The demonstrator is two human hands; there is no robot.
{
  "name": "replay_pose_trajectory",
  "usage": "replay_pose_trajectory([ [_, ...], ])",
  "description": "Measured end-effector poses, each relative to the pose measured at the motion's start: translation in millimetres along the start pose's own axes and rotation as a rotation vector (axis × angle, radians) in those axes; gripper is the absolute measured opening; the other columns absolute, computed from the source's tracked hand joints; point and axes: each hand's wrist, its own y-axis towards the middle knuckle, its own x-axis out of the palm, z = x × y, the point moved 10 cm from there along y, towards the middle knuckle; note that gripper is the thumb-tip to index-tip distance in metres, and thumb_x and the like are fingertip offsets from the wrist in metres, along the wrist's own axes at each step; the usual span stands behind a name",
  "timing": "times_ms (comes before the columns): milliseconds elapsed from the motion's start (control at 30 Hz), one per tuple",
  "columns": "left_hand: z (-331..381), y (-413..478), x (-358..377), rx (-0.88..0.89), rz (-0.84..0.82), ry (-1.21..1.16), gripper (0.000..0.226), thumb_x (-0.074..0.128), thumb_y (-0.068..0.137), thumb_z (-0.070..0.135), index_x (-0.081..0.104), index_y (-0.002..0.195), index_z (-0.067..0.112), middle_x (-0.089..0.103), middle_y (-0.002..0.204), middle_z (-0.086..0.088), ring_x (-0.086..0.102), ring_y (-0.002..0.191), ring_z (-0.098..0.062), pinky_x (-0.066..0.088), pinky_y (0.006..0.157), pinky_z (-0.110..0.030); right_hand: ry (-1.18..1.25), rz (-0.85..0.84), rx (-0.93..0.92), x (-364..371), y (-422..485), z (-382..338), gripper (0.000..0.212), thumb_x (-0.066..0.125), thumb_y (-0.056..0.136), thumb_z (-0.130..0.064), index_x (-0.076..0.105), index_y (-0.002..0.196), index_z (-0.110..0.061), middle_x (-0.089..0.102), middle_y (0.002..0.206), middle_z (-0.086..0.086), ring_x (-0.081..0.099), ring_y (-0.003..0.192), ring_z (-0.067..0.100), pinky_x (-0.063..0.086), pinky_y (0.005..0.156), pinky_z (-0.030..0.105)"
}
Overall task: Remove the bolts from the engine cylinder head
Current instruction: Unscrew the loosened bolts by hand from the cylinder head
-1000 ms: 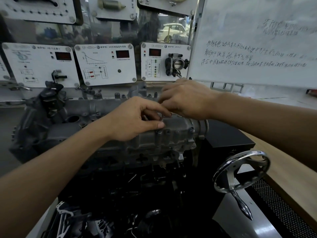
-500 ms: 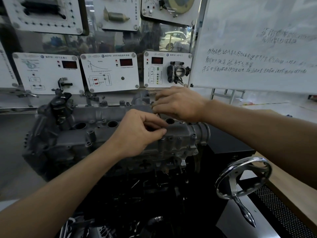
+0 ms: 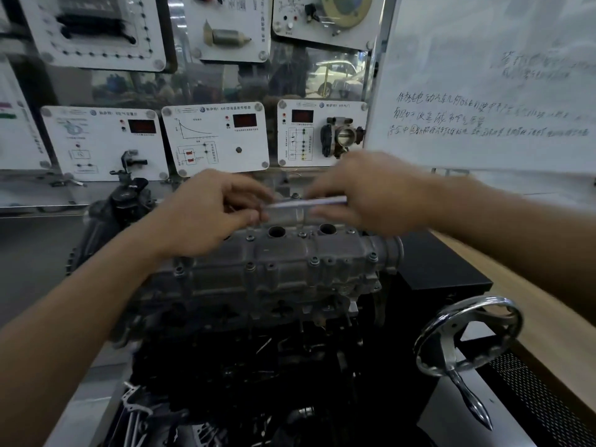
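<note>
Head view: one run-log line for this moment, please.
left hand: pinches left end of silvery shaft | right hand: holds right end | shaft: level, above cylinder head, blurred | near-edge bolts: seated

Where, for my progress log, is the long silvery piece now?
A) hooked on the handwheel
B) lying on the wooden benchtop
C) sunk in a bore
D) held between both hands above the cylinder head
D: the blurred silvery piece runs from the left hand to the right hand, above the cylinder head.
</note>
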Motion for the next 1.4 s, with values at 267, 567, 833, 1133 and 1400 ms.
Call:
replay_pose_trajectory([
  [267, -7, -24, 16, 0.02, -0.15, 0.161, 0.025, 0.068, 0.092, 0.008, 0.078, 0.105, 0.027, 0.071, 0.092, 0.023, 0.062, 0.09, 0.017, 0.041, 0.076, 0.005, 0.286, 0.05, 0.208, 49, -46, -68, 0.026, 0.034, 0.103, -0.042, 0.046, 0.085, -0.028, 0.048, 0.068, -0.006, 0.046, 0.059, 0.017, 0.035, 0.054, 0.035],
  [567, -14, -33, 12, 0.039, -0.07, 0.036, 0.027, 0.07, 0.09, 0.006, 0.079, 0.102, 0.029, 0.076, 0.091, 0.021, 0.068, 0.085, 0.01, 0.047, 0.076, -0.001, 0.282, 0.087, 0.289, 43, -52, -80, 0.026, 0.032, 0.104, -0.04, 0.043, 0.082, -0.029, 0.047, 0.068, -0.005, 0.044, 0.058, 0.015, 0.028, 0.052, 0.033],
  [833, -13, -35, 17, 0.045, -0.047, 0.038, 0.027, 0.069, 0.091, 0.007, 0.078, 0.105, 0.028, 0.077, 0.091, 0.013, 0.07, 0.085, 0.005, 0.054, 0.083, -0.01, 0.278, 0.045, 0.339, 48, -61, -88, 0.022, 0.032, 0.103, -0.041, 0.044, 0.092, -0.027, 0.048, 0.073, -0.006, 0.049, 0.067, 0.022, 0.037, 0.061, 0.035],
  [1133, -3, -45, 21, 0.144, 0.008, 0.166, 0.024, 0.068, 0.093, 0.011, 0.077, 0.111, 0.023, 0.072, 0.087, 0.02, 0.065, 0.084, 0.01, 0.05, 0.075, -0.006, 0.279, 0.051, 0.408, 55, -64, -107, 0.02, 0.035, 0.103, -0.036, 0.041, 0.088, -0.024, 0.045, 0.074, -0.005, 0.05, 0.067, 0.023, 0.041, 0.06, 0.037],
  [1400, 4, -56, 23, 0.223, 0.123, 0.233, 0.021, 0.071, 0.089, 0.003, 0.077, 0.105, 0.015, 0.077, 0.094, 0.006, 0.056, 0.086, 0.009, 0.04, 0.076, 0.0, 0.324, 0.099, 0.423, 55, -55, -99, 0.018, 0.043, 0.095, -0.027, 0.044, 0.112, -0.024, 0.055, 0.091, -0.004, 0.056, 0.079, 0.025, 0.038, 0.06, 0.036],
])
